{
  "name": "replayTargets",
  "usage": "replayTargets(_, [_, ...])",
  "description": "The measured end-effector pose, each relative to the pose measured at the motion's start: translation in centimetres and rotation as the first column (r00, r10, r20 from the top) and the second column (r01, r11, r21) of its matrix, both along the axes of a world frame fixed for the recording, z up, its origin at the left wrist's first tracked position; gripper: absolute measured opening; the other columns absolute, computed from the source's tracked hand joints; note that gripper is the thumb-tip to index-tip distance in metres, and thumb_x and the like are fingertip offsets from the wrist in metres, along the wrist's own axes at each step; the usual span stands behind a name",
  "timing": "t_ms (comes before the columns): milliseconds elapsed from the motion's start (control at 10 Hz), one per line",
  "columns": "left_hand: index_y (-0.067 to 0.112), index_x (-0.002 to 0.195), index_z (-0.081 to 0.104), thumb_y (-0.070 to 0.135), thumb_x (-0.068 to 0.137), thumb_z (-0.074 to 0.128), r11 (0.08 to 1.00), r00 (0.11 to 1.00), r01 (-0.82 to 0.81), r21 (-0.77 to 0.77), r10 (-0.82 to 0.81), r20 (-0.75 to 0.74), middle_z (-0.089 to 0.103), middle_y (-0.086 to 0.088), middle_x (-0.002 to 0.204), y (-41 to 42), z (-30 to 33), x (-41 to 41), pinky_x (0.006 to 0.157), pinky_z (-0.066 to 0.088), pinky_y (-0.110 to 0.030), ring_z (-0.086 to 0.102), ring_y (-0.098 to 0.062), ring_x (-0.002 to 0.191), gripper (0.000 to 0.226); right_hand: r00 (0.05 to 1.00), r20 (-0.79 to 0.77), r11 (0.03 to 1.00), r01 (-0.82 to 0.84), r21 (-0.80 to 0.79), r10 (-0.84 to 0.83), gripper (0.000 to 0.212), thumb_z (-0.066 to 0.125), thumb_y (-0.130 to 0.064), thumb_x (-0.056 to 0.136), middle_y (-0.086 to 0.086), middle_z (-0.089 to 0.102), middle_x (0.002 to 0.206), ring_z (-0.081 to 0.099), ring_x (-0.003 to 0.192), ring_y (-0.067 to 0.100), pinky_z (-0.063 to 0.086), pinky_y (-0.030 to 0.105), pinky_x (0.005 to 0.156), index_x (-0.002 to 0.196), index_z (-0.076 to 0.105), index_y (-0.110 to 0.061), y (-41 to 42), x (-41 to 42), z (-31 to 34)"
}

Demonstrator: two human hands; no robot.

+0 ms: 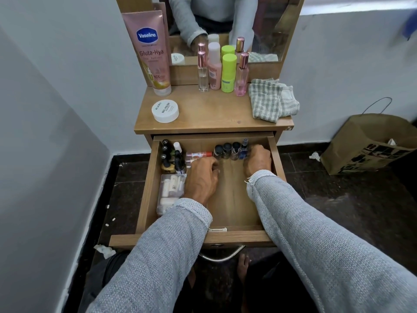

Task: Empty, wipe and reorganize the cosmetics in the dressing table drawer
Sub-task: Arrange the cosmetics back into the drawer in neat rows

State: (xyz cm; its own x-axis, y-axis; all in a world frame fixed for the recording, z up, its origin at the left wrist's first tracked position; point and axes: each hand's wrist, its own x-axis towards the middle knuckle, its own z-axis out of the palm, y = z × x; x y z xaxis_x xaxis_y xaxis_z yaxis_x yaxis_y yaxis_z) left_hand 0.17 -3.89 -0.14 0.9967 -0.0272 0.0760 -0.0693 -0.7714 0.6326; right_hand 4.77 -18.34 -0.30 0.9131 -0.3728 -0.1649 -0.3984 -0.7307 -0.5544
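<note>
**Both hands deep in the drawer, sorting bottles**

Grey knitted sleeves (171, 251) reach forward from the person into the open drawer (239, 237), which is pulled well out below the counter (209, 114); the left hand (200, 177) sits curled, knuckles up, just beside a lying tube with an orange end (199, 154), and I cannot tell whether its grip has anything in it; the right hand (258, 160) is curled at the back right corner, next to a row of small dark-capped bottles (228, 150) standing along the back wall, and its fingers are hidden, so its grip is likewise unclear. Nail polishes (169, 159) stand packed in the back left corner; a clear pouch of small white items (170, 192) lies in front of them; the middle of the drawer floor shows bare wood. On the counter stand a pink lotion tube (150, 53), four slim bottles (223, 72), a white jar (165, 110) and a checked cloth (270, 100).

By my reading the wiping is done and the putting-back is under way; next, the row wants nudging straight, then the counter items brought down one at a time without toppling the uprights.
</note>
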Motion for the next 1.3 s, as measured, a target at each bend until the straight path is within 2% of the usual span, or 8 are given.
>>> replayTargets(200, [0.008,0.112,0.069,0.006,0.091,0.062,1.000,1.000,-0.004,-0.004,0.004,-0.003,0.072,-0.009,0.109,-0.06,0.06,-0.08,0.086,0.054,-0.027,0.067,-0.020,0.097,0.022,1.000,0.011,1.000,-0.007,-0.007,0.007,0.020,0.052,0.004,0.092,0.019,0.068,0.104,0.065,0.094,0.034,0.052,0.034,0.082,0.102,0.068,-0.001,0.02,-0.07,-0.13])
replayTargets(400, [0.008,0.114,0.068,0.006,0.091,0.062,1.000,1.000,-0.014,-0.006,0.014,-0.018,0.071,-0.010,0.112,-0.09,0.16,-0.13,0.084,0.050,-0.022,0.068,-0.021,0.099,0.023,1.000,0.008,1.000,0.006,0.016,-0.006,0.021,0.053,0.003,0.092,0.020,0.066,0.108,0.064,0.097,0.035,0.052,0.035,0.085,0.107,0.068,-0.001,-0.02,-0.07,-0.12])
replayTargets(700, [0.008,0.117,0.067,0.006,0.093,0.060,1.000,0.999,-0.010,-0.011,0.010,-0.043,0.070,-0.011,0.115,-0.23,0.18,-0.21,0.089,0.053,-0.028,0.067,-0.022,0.102,0.025,1.000,0.007,1.000,0.007,0.006,-0.007,0.022,0.052,0.002,0.093,0.018,0.068,0.106,0.065,0.095,0.033,0.050,0.031,0.079,0.106,0.068,-0.001,-0.07,-0.35,-0.37])
replayTargets(1300, [0.009,0.116,0.068,0.007,0.092,0.062,1.000,0.999,-0.017,0.019,0.018,-0.027,0.071,-0.009,0.114,-0.52,0.27,-0.32,0.083,0.046,-0.018,0.067,-0.019,0.101,0.025,1.000,0.008,0.999,0.000,0.047,0.000,0.017,0.057,-0.002,0.091,0.016,0.068,0.105,0.065,0.094,0.029,0.051,0.032,0.082,0.104,0.069,-0.003,-0.09,-0.30,-0.44])
